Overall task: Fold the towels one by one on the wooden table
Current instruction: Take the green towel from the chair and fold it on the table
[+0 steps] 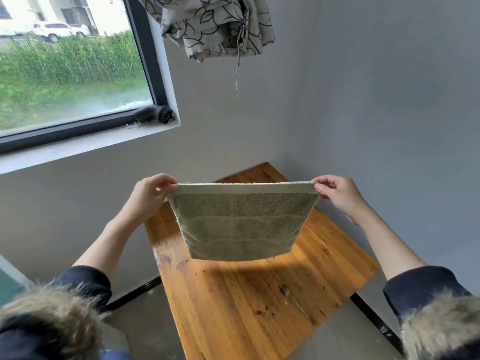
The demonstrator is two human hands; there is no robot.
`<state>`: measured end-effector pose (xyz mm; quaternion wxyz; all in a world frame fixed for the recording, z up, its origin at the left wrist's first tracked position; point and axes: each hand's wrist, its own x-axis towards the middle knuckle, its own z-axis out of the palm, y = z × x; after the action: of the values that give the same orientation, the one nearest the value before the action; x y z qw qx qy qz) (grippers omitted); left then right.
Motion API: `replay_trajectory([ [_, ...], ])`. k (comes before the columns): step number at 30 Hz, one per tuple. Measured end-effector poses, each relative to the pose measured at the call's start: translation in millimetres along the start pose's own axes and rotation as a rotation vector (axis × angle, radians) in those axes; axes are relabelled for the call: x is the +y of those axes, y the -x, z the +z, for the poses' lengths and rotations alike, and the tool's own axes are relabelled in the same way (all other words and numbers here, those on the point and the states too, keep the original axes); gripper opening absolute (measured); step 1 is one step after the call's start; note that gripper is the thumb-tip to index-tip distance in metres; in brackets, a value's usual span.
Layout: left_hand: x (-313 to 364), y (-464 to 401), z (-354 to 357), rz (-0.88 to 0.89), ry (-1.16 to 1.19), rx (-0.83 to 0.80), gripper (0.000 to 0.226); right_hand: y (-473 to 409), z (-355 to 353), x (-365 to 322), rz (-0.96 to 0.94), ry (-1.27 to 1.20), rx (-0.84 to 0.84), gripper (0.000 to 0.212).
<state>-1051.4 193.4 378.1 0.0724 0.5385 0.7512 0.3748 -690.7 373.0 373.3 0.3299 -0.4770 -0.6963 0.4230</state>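
Observation:
An olive-green towel (242,224) hangs in the air above the wooden table (233,302), stretched flat between both hands, its lower edge clear of the tabletop. My left hand (150,193) pinches the towel's upper left corner. The upper right corner is pinched by my right hand (337,193). The towel's pale hem runs straight along the top between the two hands. It casts a shadow on the boards beneath it.
The table stands in a corner, grey walls behind and to its right. A window with a black brush head (155,114) on its sill is at upper left. A patterned curtain (215,24) hangs bunched above. Fur-trimmed sleeves fill the lower corners.

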Motion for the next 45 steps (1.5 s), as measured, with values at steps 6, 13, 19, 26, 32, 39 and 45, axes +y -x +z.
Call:
replay_trajectory([
  [6,-10.6,-24.5,26.2,-0.238,0.181,0.009,0.008,-32.1,31.6,2.6,0.038,0.201,0.055,0.015],
  [13,-14.0,-24.1,21.0,-0.26,0.397,0.081,0.005,-44.0,38.6,-1.9,-0.051,0.068,0.151,0.015],
  [19,-26.8,22.8,30.1,-0.198,0.346,-0.004,0.006,-11.0,41.6,33.7,-0.026,-0.017,0.111,0.022],
  [26,-63.4,124.8,83.9,-0.395,0.246,-0.274,0.005,69.1,55.5,123.4,0.252,0.15,-0.142,0.018],
  [32,-83.7,193.6,126.3,-0.547,0.234,-0.487,0.01,122.3,53.3,175.4,0.452,0.248,-0.36,0.011],
  [39,-89.5,183.8,147.1,-0.592,0.276,-0.382,0.016,107.2,63.2,194.6,0.545,0.106,-0.223,0.008],
  [45,-113.1,141.9,168.2,-0.57,0.213,-0.258,0.009,56.1,91.0,204.6,0.53,0.042,-0.122,0.006],
])
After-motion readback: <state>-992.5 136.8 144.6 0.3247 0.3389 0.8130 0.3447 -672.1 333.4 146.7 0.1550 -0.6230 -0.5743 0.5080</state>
